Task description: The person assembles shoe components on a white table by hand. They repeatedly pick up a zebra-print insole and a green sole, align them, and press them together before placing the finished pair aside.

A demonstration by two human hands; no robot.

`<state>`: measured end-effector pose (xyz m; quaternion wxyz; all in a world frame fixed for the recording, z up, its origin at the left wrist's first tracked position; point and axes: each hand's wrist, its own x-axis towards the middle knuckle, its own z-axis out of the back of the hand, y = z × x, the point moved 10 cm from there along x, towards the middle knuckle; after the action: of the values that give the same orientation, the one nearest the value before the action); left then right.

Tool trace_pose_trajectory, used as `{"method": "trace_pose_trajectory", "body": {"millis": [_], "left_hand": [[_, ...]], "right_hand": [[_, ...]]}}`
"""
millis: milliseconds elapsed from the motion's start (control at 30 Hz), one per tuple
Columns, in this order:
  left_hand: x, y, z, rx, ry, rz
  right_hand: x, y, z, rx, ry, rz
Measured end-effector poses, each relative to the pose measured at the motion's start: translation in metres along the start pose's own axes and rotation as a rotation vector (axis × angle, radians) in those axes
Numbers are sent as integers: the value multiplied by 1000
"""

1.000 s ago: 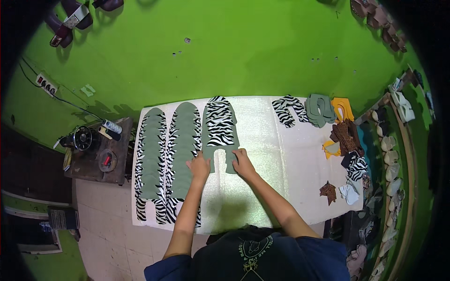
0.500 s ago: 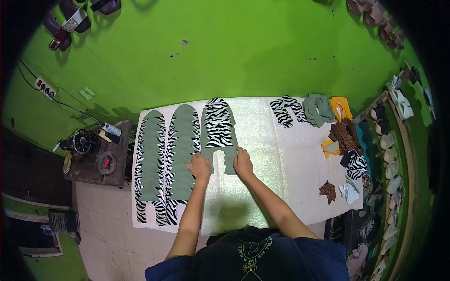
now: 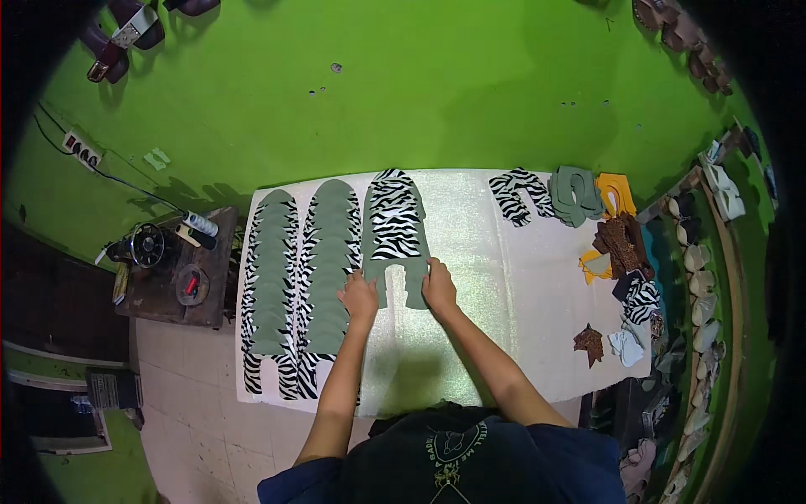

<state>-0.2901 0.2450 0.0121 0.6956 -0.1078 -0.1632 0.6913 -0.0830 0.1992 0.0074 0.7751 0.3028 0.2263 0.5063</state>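
A green U-shaped cut piece (image 3: pixel 417 290) lies at the lower end of a column of overlapping zebra-print pieces (image 3: pixel 395 220) and green ones. My left hand (image 3: pixel 359 301) grips its left leg, close beside the neighbouring column. On the outer edge of the right leg, my right hand (image 3: pixel 439 290) pinches the piece between thumb and fingers. To the left run two longer overlapping columns, one outer column (image 3: pixel 273 269) and one inner column (image 3: pixel 329 252), mostly green with zebra-print edges. The undersides of the pieces and some of my fingertips are hidden.
Everything lies on a pale tabletop (image 3: pixel 537 311). At its far right are a zebra-print stack (image 3: pixel 514 191), a green stack (image 3: pixel 576 197), yellow pieces (image 3: pixel 617 193) and brown scraps (image 3: pixel 621 244). A sewing machine (image 3: pixel 144 245) stands left; a shoe rack (image 3: pixel 703 286) lines the right.
The whole view has shifted slightly. Both hands keep their hold on the green U-shaped piece, which stays at the lower end of its column.
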Motion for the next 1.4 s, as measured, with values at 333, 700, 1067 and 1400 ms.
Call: {"method": "trace_pose_trajectory", "body": {"millis": [333,700,1067,1400], "left_hand": [[-21,-22,22,-30,-111,-100],[-80,-94,0,-108,-26,-332],[-133,-200,-53,-168,128,-621],[-158,-282,-73,-209,172,-751]], "right_hand": [[-25,7,12,17,0,73],[-56,-19,39,-6,-20,106],[-82,-98,113,-45,-127,-22],[-87,-162,175,-66,-204,-86]]}}
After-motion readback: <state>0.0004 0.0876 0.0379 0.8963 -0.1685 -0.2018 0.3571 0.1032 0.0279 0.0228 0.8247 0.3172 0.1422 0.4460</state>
